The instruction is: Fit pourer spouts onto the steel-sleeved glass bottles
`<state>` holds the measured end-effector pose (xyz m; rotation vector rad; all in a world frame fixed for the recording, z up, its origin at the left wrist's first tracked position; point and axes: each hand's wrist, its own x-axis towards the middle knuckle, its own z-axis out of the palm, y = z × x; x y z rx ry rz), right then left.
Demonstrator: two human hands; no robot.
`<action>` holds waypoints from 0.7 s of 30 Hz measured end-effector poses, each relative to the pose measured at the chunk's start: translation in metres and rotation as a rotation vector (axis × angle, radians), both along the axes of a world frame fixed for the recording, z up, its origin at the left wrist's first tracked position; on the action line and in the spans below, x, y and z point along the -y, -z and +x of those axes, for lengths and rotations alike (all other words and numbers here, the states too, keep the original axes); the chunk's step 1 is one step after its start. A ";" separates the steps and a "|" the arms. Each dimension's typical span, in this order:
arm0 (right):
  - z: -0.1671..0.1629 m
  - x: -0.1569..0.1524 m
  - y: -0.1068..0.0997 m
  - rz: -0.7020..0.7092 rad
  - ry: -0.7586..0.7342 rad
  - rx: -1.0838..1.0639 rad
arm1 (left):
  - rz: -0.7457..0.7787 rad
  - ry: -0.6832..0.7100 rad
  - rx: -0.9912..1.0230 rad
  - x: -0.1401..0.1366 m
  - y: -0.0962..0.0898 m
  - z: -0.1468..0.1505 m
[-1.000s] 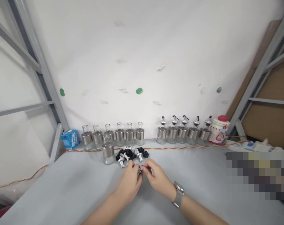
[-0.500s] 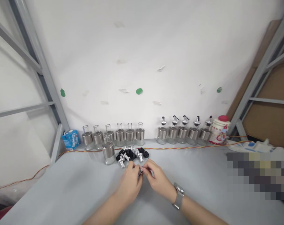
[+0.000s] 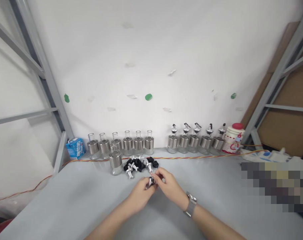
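My left hand (image 3: 141, 193) is closed around a small silver-and-black pourer spout (image 3: 151, 181), whose dark end shows between thumb and forefinger. My right hand (image 3: 170, 187), with a watch at the wrist, pinches at the same spout from the right; its fingertips partly hide it. Just beyond the hands lies a pile of loose pourer parts (image 3: 139, 164), black stoppers and silver spouts mixed together. Left of the pile stands an uncapped glass bottle (image 3: 115, 160) with a steel sleeve.
Open-necked bottles (image 3: 127, 143) line the wall at left. Bottles fitted with pourers (image 3: 184, 141) stand at right beside a white-and-red jar (image 3: 233, 140). A blue carton (image 3: 75, 148) sits far left. A twisted red-yellow wire (image 3: 181, 158) crosses the grey table (image 3: 73, 200).
My left hand has turned and shifted slightly right, bringing the spout's dark end into sight. My right hand stays close by, its fingers slightly higher.
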<state>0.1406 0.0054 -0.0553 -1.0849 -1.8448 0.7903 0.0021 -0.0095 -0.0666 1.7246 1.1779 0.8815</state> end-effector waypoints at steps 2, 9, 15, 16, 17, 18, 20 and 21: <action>0.001 -0.004 0.002 -0.040 0.009 -0.047 | -0.132 0.040 0.101 -0.001 0.003 0.002; 0.002 -0.007 0.002 -0.091 -0.020 -0.151 | -0.273 0.038 0.266 -0.002 -0.001 0.004; 0.001 -0.003 0.000 -0.099 -0.035 -0.159 | -0.238 0.031 0.210 0.001 -0.003 0.005; 0.001 -0.003 0.000 -0.108 -0.039 -0.159 | -0.236 0.036 0.205 0.001 -0.003 0.005; 0.001 -0.003 0.000 -0.116 -0.043 -0.160 | -0.229 0.038 0.198 0.001 -0.003 0.005; 0.002 -0.003 0.000 -0.123 -0.046 -0.165 | -0.219 0.035 0.187 0.002 -0.003 0.005; 0.001 -0.003 0.000 -0.135 -0.053 -0.184 | -0.173 0.026 0.159 0.002 -0.005 0.005; 0.001 -0.003 0.001 -0.139 -0.058 -0.195 | -0.135 0.019 0.141 0.003 -0.006 0.004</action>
